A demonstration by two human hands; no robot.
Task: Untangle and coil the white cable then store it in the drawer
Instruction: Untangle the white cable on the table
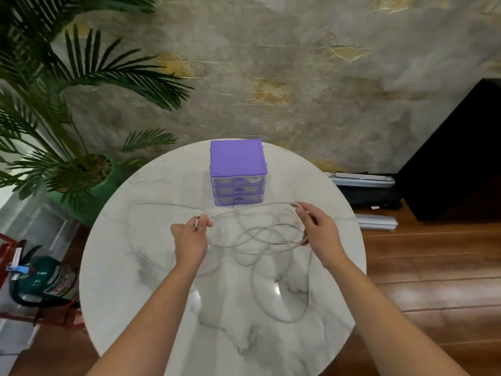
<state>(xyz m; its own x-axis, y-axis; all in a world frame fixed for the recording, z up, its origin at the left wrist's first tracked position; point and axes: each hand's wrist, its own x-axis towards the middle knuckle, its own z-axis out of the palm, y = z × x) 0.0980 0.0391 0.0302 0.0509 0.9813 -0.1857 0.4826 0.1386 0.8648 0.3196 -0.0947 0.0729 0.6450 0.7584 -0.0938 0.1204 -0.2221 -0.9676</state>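
Note:
A thin white cable (260,234) lies in loose tangled loops across the middle of the round marble table (130,267). My left hand (189,237) pinches one stretch of it near an end, lifted a little above the table. My right hand (317,229) holds the cable farther right, fingers curled round it, with a strand stretched between both hands. Behind the cable stands a small purple drawer unit (238,175) with three clear drawers, all closed.
A potted palm (81,118) stands at the left behind the table. A green fire extinguisher (46,278) lies on the floor at the left. A black cabinet (455,156) and flat packages (374,221) sit on the wooden floor at the right.

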